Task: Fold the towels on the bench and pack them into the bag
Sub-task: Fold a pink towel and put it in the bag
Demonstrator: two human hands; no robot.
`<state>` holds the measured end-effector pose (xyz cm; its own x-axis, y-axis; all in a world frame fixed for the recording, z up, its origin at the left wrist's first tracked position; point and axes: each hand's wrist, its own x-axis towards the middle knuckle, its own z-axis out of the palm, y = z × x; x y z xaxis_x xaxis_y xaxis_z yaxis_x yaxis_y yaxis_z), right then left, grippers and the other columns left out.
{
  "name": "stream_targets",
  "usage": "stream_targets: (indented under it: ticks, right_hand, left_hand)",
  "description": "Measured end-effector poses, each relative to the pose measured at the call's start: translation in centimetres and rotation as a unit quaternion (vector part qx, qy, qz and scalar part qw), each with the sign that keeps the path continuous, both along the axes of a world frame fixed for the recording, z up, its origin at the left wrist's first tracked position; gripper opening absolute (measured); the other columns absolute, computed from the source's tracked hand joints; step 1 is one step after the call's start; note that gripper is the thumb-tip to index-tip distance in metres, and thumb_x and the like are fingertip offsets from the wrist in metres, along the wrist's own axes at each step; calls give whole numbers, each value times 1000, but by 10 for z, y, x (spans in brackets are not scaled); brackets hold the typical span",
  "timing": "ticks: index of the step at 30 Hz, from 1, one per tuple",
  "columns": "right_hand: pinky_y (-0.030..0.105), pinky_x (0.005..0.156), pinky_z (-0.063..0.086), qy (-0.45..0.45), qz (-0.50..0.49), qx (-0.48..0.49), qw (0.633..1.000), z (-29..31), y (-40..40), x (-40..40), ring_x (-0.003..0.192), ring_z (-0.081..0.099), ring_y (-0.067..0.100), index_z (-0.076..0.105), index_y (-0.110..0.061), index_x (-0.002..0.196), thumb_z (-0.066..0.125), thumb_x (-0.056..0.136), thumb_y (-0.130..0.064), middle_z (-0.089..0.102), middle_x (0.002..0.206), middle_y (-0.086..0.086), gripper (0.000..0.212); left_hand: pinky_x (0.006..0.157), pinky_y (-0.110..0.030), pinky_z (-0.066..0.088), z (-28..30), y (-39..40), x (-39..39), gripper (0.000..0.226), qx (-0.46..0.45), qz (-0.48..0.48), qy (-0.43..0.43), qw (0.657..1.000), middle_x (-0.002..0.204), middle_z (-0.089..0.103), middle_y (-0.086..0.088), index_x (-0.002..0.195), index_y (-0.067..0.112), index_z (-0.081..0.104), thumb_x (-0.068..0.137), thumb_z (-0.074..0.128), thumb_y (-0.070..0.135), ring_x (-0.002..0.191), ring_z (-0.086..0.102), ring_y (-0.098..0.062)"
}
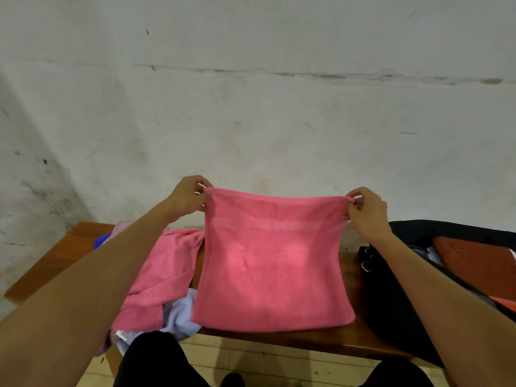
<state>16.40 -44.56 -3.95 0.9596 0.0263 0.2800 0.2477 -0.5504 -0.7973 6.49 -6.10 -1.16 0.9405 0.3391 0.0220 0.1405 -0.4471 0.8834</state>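
A pink towel (272,263) hangs doubled over in the air above the wooden bench (69,247). My left hand (187,198) pinches its top left corner and my right hand (368,212) pinches its top right corner, so the top edge is stretched flat between them. The towel's lower edge reaches down near the bench's front edge. A black bag (391,297) lies open on the bench at the right, with a folded rust-orange towel (474,263) inside it.
A heap of loose towels lies on the bench at the left: a second pink one (162,275), a pale blue one (181,314) and a patterned cloth behind. A stained white wall (251,107) rises right behind the bench. My dark-trousered legs are below the front edge.
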Motion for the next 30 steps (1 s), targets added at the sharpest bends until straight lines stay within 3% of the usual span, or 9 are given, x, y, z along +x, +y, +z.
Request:
stream_targets:
  ticks: [4,10,14,18,20,23,25,27,30]
  right_hand:
    - [38,73,60,26,-7,-16,1000,-7,-3,-2,78,69,23,65,-13,92,62,91,-6,69,88,9,7]
    - [30,71,62,174,108,-199,958,-1,-4,-7,71,73,19,75,-9,87,64,80,1,74,78,10,16]
    - [25,58,55,202,118,-256,938,0,-6,-14,66,66,15,70,-12,70,66,78,-10,70,69,4,10]
    - [16,44,37,460,220,-276,815,11,-8,-29,45,50,11,58,-6,68,44,76,2,62,58,8,18]
    - [16,44,34,518,232,-284,773,17,-9,-31,43,43,9,53,-7,70,43,76,0,54,53,3,14]
    - [17,41,28,502,222,-268,792,17,-7,-31,40,35,9,46,-11,66,44,78,-3,47,50,1,15]
    - [17,42,35,436,192,-192,858,9,-4,-27,43,52,12,46,-10,65,46,79,2,51,53,5,19]
    - [21,52,42,307,139,-132,932,1,0,-21,64,67,21,49,-11,67,58,81,1,59,64,6,20]
    - [16,61,40,79,51,-119,988,0,6,-9,84,63,20,58,-11,72,56,85,3,67,82,3,18]
  left_hand:
    - [74,-39,61,-9,4,-12,14,-13,-72,113,991,94,65,-25,92,-5,63,82,61,-15,78,68,-31]
    - [82,-42,59,-11,9,-20,10,21,-157,237,959,88,69,-19,95,-5,65,85,66,-6,81,71,-32]
    - [69,-37,60,-20,8,-25,10,21,-154,272,950,87,69,-16,96,-6,65,86,66,-5,74,71,-27]
    - [59,-25,58,-24,6,-37,10,-33,-295,482,824,76,69,-6,88,4,64,91,58,-3,65,67,-13]
    - [47,-18,52,-23,3,-40,12,-33,-334,534,776,63,65,1,85,9,63,92,56,3,50,60,-5]
    - [42,-14,46,-25,2,-38,16,-51,-304,476,824,58,59,3,81,7,60,95,53,2,43,53,-3]
    - [51,-17,50,-30,3,-34,20,-60,-237,381,892,59,55,-1,75,4,56,95,54,-1,47,56,-6]
    - [75,-30,56,-36,6,-26,29,-77,-143,277,947,63,49,-7,67,5,50,93,53,-8,60,62,-17]
    - [78,-35,51,-32,8,-4,22,109,11,83,991,83,64,-19,73,5,59,90,52,-6,79,60,-25]
